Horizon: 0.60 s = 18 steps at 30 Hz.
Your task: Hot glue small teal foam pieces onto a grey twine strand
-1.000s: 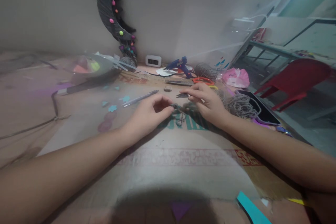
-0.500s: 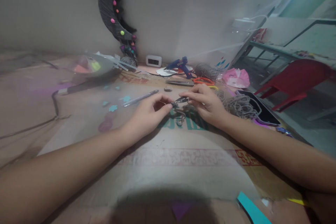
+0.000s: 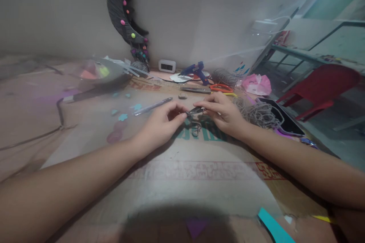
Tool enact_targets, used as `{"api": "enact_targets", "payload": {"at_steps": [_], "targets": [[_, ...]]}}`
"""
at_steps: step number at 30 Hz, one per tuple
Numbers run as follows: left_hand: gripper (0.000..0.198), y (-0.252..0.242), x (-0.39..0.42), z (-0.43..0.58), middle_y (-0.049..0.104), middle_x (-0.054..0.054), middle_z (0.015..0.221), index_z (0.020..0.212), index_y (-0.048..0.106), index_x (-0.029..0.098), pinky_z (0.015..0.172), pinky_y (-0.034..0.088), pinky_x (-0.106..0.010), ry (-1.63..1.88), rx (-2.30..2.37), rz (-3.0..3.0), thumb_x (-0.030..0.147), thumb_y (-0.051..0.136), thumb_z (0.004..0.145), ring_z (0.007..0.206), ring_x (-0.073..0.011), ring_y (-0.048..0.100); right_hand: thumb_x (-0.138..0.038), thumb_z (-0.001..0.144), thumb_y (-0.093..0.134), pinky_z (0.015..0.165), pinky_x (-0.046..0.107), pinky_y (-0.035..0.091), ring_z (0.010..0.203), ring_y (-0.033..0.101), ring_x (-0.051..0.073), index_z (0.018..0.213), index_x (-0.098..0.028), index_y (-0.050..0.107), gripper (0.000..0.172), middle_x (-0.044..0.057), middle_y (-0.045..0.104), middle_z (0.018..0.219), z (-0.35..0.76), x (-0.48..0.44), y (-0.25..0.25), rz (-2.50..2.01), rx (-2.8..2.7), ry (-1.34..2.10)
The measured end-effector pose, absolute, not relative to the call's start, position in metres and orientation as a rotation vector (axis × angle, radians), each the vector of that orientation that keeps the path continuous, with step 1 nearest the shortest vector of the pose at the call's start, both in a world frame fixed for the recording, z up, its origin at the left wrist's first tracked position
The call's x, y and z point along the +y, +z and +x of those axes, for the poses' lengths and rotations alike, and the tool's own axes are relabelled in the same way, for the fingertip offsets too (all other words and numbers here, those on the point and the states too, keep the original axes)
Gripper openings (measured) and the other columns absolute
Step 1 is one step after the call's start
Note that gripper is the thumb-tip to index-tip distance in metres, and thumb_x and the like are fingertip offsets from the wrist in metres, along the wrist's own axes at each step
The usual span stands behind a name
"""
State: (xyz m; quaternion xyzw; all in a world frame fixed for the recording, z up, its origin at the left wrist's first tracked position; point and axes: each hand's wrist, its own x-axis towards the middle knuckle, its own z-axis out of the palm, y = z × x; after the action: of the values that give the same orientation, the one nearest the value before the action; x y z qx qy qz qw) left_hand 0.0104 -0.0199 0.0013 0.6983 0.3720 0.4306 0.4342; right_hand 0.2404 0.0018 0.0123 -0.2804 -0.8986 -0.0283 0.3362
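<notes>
Over the middle of the cardboard [image 3: 182, 197], a small dark piece [image 3: 196, 110] spans between my fingertips; its kind is too blurred to make out. My left hand [image 3: 168, 117] is closed, thumb and forefinger pinching its left end. At the other end, my right hand [image 3: 224, 112] grips it between thumb and fingers. A curl of grey yarn [image 3: 195, 131] hangs or lies just below it, between the hands. The pads of the right fingers partly hide the dark piece. Beside the left hand lies a clear pen [image 3: 153, 106].
Behind the hands are orange-handled scissors [image 3: 221, 88], a blue glue gun [image 3: 196, 71] and a small white clock [image 3: 167, 66]. Tangled grey yarn [image 3: 261, 115] lies by a dark tablet [image 3: 282, 117] at right. A yarn-wrapped crescent [image 3: 118, 17] leans on the wall.
The dark piece between my fingers has turned slightly and shows a broader, fuller face. My right fingers have shifted a little; the left hand has hardly moved.
</notes>
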Motion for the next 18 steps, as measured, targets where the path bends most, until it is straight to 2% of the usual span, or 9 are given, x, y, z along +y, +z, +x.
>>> {"api": "enact_targets", "payload": {"at_steps": [18], "targets": [[0.004, 0.0011, -0.0178, 0.0107, 0.064, -0.003, 0.087, 0.084, 0.061, 0.019, 0.073, 0.046, -0.029, 1.035, 0.951, 1.751, 0.021, 0.058, 0.086, 0.082, -0.0168, 0.059, -0.017, 0.095, 0.051, 0.076, 0.037, 0.044, 0.085, 0.053, 0.019, 0.129, -0.037, 0.061, 0.041, 0.004, 0.059, 0.092, 0.2412, 0.0042, 0.0113, -0.694, -2.365, -0.082]]}}
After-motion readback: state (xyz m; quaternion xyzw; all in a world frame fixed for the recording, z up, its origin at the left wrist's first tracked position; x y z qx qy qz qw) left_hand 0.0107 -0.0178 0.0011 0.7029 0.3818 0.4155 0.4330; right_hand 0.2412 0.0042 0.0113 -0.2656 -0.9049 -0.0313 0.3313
